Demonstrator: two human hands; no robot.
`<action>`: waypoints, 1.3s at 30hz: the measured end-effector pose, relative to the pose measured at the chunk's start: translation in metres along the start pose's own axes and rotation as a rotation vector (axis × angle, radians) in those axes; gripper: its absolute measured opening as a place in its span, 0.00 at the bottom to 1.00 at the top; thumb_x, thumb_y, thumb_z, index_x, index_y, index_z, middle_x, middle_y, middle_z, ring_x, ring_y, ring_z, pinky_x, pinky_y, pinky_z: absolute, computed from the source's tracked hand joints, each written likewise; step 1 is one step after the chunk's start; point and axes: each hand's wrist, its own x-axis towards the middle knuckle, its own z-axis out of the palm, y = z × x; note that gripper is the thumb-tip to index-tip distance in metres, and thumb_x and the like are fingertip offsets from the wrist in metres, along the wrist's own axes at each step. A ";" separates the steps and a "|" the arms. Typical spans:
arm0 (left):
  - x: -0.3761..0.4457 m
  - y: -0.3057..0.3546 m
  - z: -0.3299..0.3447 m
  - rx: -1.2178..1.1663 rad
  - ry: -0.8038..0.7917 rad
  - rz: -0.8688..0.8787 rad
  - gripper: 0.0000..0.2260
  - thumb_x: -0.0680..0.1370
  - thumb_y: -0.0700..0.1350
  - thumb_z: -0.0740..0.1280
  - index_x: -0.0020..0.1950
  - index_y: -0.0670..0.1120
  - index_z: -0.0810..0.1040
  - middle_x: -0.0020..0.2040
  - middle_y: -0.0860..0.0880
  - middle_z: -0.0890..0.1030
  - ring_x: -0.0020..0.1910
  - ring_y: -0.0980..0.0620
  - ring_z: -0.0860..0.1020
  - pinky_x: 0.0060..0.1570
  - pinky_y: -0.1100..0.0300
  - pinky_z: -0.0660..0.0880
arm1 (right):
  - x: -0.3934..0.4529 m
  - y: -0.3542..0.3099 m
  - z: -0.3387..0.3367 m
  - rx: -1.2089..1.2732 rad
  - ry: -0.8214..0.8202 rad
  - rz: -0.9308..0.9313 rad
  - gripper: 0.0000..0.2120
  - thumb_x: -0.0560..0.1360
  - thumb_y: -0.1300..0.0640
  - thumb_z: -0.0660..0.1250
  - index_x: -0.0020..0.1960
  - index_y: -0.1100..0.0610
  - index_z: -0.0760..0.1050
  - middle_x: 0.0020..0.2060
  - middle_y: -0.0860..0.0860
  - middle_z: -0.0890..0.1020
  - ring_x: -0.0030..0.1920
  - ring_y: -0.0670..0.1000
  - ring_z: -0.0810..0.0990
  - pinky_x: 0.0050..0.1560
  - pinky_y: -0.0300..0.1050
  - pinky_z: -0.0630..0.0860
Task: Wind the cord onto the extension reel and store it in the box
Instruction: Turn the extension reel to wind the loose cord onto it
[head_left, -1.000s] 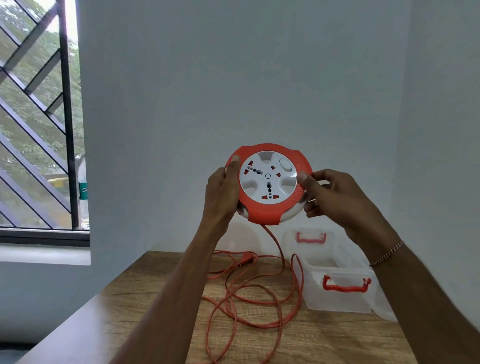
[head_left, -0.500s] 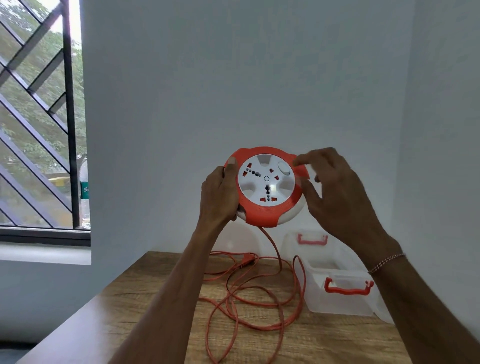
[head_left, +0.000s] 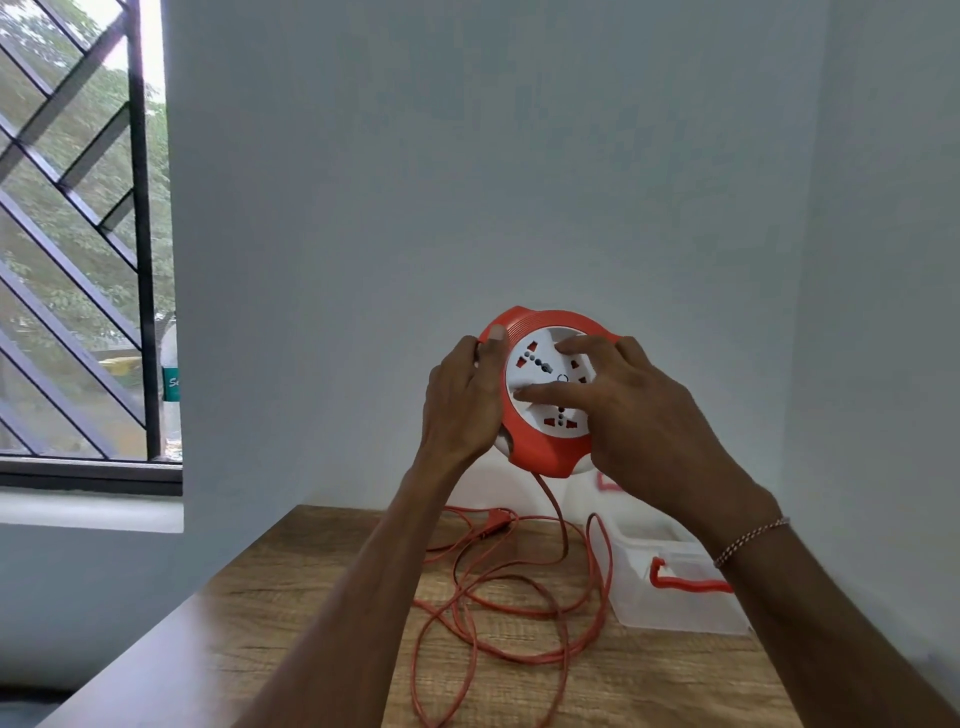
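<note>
Wood-grain tabletop (head_left: 322, 613) fills the lower part of the view, set into a corner of pale walls, with a barred window (head_left: 88, 249) at the left. On its right side, against the wall, stands a clear plastic storage box (head_left: 670, 608) with red handles, open at the top and partly hidden behind the right forearm. Orange cord (head_left: 519, 597) lies on the wood in loose, overlapping loops just left of the box, and its plug (head_left: 493, 522) rests near the back edge. One strand rises from the loops to the underside of the extension reel (head_left: 540, 447), an orange and white round unit held up in the air in front of the wall, above the back of the tabletop, with its white socket face turned toward the camera.

The left hand (head_left: 457, 400) grips the reel's left rim: its thumb lies across the orange front edge and its fingers curl round behind, out of sight. The right hand (head_left: 623, 410) is spread over the socket face with fingers straight and parted; the thumb reaches across the middle of the white disc and the index fingertip touches near its upper edge. The palm covers the reel's right side. A thin beaded bracelet (head_left: 750, 540) circles the right wrist.
</note>
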 end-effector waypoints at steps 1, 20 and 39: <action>0.000 0.000 0.000 0.002 -0.002 0.003 0.22 0.80 0.62 0.53 0.52 0.47 0.77 0.43 0.50 0.83 0.39 0.50 0.83 0.43 0.51 0.83 | -0.001 0.000 0.000 -0.025 -0.003 0.007 0.33 0.68 0.53 0.74 0.68 0.36 0.65 0.72 0.52 0.63 0.69 0.57 0.63 0.58 0.55 0.74; -0.002 0.002 0.007 0.011 -0.019 0.014 0.23 0.79 0.64 0.53 0.54 0.48 0.77 0.45 0.52 0.83 0.40 0.51 0.83 0.44 0.51 0.83 | 0.005 0.003 0.013 0.128 0.267 0.292 0.30 0.71 0.33 0.59 0.62 0.52 0.77 0.50 0.53 0.85 0.44 0.55 0.84 0.46 0.47 0.79; 0.000 0.000 0.006 0.005 0.004 0.011 0.27 0.75 0.68 0.51 0.53 0.49 0.77 0.45 0.51 0.83 0.41 0.50 0.83 0.46 0.49 0.83 | -0.001 -0.002 -0.005 -0.043 0.008 0.129 0.27 0.70 0.45 0.70 0.68 0.37 0.67 0.68 0.51 0.70 0.63 0.54 0.68 0.56 0.50 0.74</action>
